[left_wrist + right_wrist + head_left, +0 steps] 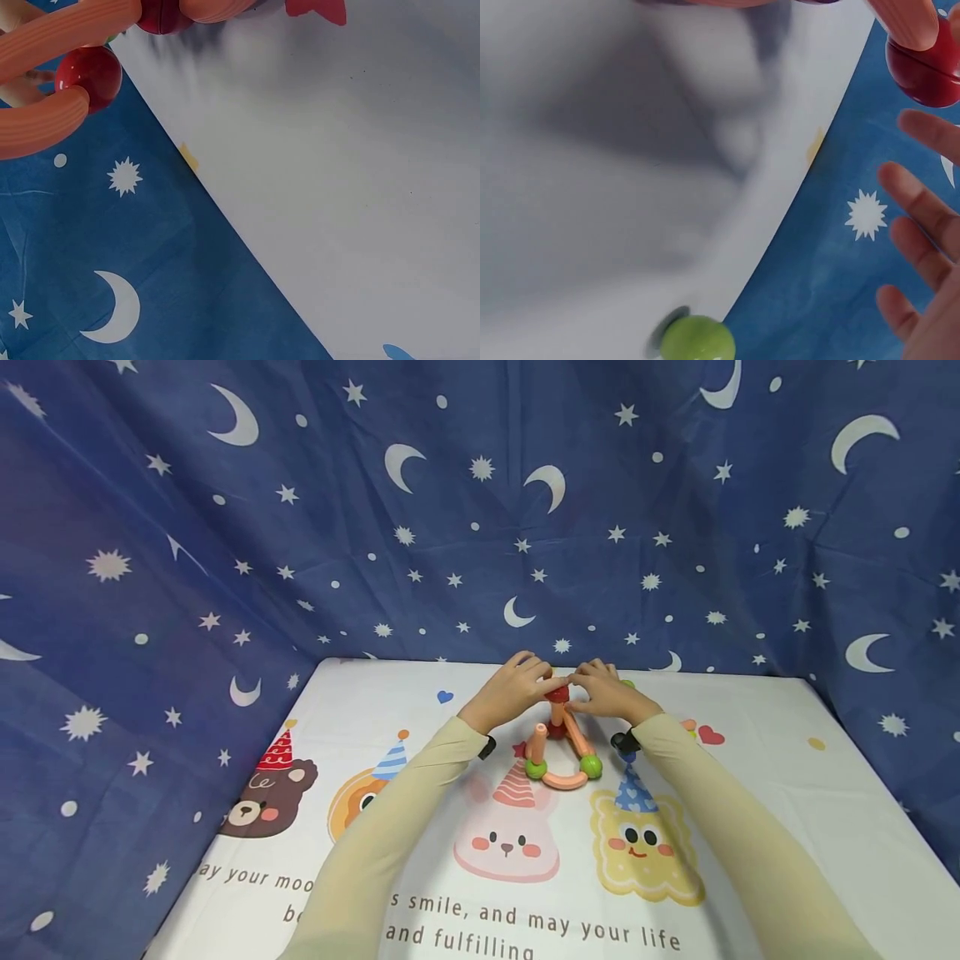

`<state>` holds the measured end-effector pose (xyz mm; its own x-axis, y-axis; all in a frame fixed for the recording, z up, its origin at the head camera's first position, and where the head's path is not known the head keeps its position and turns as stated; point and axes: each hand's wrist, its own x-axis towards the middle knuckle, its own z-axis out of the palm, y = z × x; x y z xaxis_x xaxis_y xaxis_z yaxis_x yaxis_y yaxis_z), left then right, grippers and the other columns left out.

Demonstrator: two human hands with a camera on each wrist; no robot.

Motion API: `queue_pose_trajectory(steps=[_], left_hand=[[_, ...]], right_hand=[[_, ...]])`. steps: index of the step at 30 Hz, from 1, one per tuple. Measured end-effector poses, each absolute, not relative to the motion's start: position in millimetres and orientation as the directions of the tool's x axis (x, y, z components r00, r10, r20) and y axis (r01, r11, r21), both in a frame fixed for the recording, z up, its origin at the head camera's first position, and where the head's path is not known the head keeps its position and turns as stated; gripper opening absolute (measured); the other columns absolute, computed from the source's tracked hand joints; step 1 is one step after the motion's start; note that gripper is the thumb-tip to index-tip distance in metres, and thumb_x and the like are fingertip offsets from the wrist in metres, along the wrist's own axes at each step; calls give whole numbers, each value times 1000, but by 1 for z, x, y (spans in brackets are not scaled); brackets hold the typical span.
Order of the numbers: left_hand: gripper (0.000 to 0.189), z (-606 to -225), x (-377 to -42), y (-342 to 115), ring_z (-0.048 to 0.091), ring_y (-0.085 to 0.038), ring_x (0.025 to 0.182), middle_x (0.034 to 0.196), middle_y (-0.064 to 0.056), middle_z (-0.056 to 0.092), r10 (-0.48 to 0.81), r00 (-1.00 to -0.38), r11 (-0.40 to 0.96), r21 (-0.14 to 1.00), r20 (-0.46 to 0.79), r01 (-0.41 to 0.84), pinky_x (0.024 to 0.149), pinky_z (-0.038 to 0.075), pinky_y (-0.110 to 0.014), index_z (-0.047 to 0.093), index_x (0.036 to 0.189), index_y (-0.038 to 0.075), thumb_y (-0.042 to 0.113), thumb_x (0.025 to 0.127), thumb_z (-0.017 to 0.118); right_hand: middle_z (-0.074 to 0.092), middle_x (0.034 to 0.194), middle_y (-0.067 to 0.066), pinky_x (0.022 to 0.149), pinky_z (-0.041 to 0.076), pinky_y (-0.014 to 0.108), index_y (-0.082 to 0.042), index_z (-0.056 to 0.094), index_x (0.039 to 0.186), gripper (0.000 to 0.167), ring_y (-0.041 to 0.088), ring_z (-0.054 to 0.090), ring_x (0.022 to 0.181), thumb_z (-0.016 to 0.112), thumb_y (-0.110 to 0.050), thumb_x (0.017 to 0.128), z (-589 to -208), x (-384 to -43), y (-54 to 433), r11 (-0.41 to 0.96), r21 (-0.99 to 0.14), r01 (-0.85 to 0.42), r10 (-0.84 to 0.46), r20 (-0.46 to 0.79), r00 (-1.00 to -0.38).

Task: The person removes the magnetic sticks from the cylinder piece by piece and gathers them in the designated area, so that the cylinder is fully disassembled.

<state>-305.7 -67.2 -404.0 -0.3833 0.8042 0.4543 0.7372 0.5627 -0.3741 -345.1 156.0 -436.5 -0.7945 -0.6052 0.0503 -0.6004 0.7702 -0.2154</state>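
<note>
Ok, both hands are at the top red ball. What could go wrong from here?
The left hand and right hand crowd the top red ball, so uneven pressure might tip the frame. The upright stick has a free top end and could get knocked. The green ball beside the right hand sits near the far edge of the table and could roll if loose.

Curtained-off corner in an unidentifiable room
Closed in behind and at both sides by blue moon-and-star cloth point(480, 602); laid with a cartoon-printed white tablecloth point(810, 793).
</note>
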Motion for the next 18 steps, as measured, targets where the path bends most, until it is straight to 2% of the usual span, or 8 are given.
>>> queue_pose_trajectory(steps=[4, 8, 18], left_hand=[[36, -404, -305, -66, 60, -16, 98, 98, 1, 62, 806, -384, 562, -378, 449, 736, 104, 39, -34, 62, 123, 26, 18, 88, 65], [38, -405, -306, -65, 60, -15, 98, 98, 1, 62, 809, -380, 560, -389, 449, 732, 104, 39, -34, 61, 124, 27, 18, 88, 65], [32, -404, -306, -65, 59, -14, 97, 98, 3, 62, 806, -379, 561, -382, 455, 734, 103, 39, -33, 63, 119, 28, 21, 88, 65]], right_hand=[[55, 114, 17, 79, 28, 44, -4, 60, 124, 54, 32, 40, 105, 60, -37, 81, -436, -350, 152, 773, -240, -587, -610, -26, -792], [54, 114, 17, 77, 27, 42, -5, 60, 125, 54, 31, 39, 104, 59, -37, 81, -437, -351, 153, 780, -248, -575, -601, -40, -798], [53, 113, 16, 84, 27, 49, -8, 64, 111, 39, 32, 40, 105, 70, -32, 80, -442, -340, 171, 781, -342, -522, -499, 160, -852]])
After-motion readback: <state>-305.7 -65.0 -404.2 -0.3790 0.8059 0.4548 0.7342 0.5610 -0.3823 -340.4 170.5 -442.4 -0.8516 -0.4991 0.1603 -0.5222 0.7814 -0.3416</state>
